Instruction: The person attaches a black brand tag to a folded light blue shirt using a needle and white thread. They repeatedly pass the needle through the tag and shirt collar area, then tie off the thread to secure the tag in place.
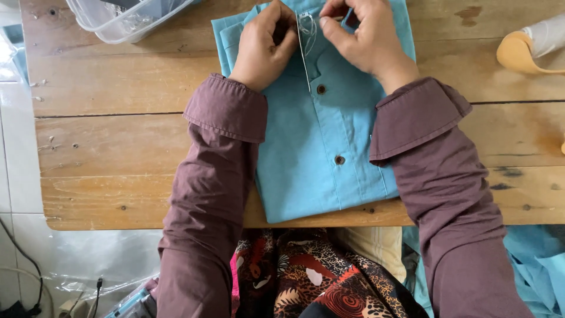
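A folded light-blue shirt (318, 147) with brown buttons lies on the wooden table (106, 147), its collar end at the far side. My left hand (263, 47) rests on the shirt's upper left and pinches the fabric by the placket. My right hand (365, 38) is at the collar, fingers closed on the shirt's top edge. A thin whitish thread or plastic piece (306, 29) shows between the two hands. Both arms wear maroon sleeves with turned-back cuffs.
A clear plastic container (123, 17) stands at the table's far left. A tan rounded object (521, 53) lies at the far right edge. More blue cloth (538, 265) sits low on the right, patterned fabric (318, 277) covers my lap, and cables (29, 271) lie on the floor at left.
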